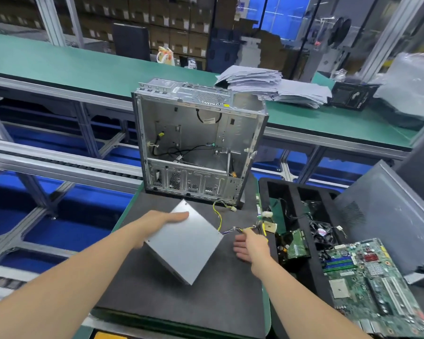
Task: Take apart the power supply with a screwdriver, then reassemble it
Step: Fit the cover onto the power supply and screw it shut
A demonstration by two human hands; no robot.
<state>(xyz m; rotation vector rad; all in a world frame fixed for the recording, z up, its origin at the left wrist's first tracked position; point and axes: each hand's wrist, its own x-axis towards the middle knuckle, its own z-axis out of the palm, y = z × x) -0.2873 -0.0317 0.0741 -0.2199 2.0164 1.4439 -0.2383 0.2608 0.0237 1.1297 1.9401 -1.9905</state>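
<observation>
Power supply [184,243] stood tilted on one edge on the counter [218,294], cables leaving its right corner. Left grip [162,222] lay flat-fingered on the top face. Right grip [251,243], nearer the cables, pinched the cable bundle [230,230].

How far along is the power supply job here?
Done: the power supply is out of the open case. In hand: the left hand steadies it tilted over the mat; the right hand is at its cables, grip unclear. Left: its housing looks closed and no screwdriver shows, so opening and reassembly seem to remain.
</observation>
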